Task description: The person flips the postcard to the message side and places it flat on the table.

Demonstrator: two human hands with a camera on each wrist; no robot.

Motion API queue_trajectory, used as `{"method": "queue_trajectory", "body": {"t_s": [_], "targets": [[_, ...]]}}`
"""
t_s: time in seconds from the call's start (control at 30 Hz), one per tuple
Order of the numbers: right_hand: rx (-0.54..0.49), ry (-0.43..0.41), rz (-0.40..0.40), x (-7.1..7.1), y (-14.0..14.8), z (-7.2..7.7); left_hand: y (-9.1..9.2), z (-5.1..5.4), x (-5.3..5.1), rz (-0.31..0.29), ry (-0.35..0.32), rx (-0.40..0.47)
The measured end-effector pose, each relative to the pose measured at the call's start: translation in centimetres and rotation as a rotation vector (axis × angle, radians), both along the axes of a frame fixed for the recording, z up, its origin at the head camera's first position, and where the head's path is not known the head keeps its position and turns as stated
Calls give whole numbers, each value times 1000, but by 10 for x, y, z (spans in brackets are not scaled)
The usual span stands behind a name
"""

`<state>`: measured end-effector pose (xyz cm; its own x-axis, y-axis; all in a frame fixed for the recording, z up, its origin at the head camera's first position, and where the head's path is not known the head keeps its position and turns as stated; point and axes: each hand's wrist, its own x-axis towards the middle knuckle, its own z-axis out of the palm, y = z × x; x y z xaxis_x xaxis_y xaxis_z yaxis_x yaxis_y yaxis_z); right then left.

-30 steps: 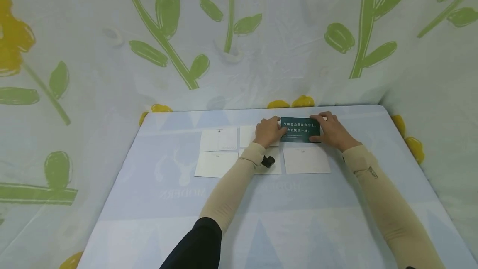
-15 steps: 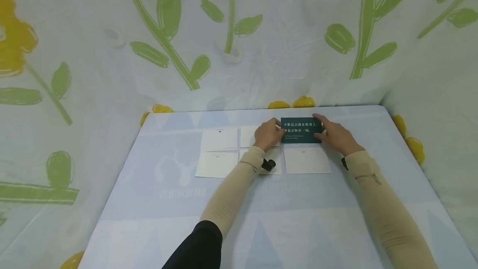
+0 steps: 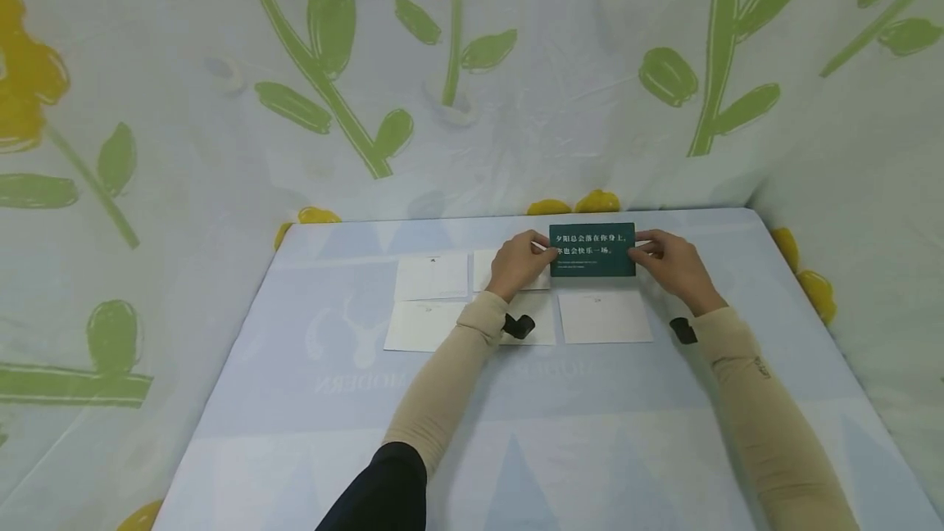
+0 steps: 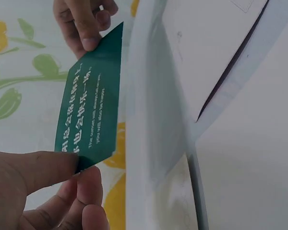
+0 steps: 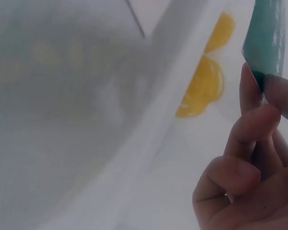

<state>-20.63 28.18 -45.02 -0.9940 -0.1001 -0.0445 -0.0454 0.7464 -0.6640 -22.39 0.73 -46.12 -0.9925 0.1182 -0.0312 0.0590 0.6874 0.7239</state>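
Observation:
A dark green card [image 3: 593, 260] with white printed writing is held up off the table between both hands. My left hand [image 3: 518, 262] pinches its left end between thumb and fingers, seen close in the left wrist view, where the card [image 4: 93, 96] tilts upward. At the opposite end my right hand [image 3: 677, 267] pinches the card too; the right wrist view shows the thumb and a finger on its corner [image 5: 265, 57]. Beneath and around lie several white cards, among them one [image 3: 606, 318] below the green card and one [image 3: 432, 276] at the upper left. My left arm partly covers others.
The cards lie in rough rows on a pale blue table [image 3: 324, 465] with a triangle and deer print. Its far edge meets a white cloth wall [image 3: 546, 129] patterned with yellow flowers and green stems.
The green card has risen off the table and tipped toward the head camera. My right fingers have shifted from its top and side edges to a pinch on its right end.

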Motion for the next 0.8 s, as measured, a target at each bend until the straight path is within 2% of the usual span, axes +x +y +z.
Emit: {"method": "queue_trajectory", "body": {"t_s": [0.33,0.6,0.8], "targets": [[-69,-76,-13,15,-6,7,-13,-2,6,-15,-20,58],[-58,-39,-4,27,-4,5,-14,-3,11,-51,-32,52],[-40,-34,-1,33,-2,3,-13,-2,15,-42,-46,60]]}}
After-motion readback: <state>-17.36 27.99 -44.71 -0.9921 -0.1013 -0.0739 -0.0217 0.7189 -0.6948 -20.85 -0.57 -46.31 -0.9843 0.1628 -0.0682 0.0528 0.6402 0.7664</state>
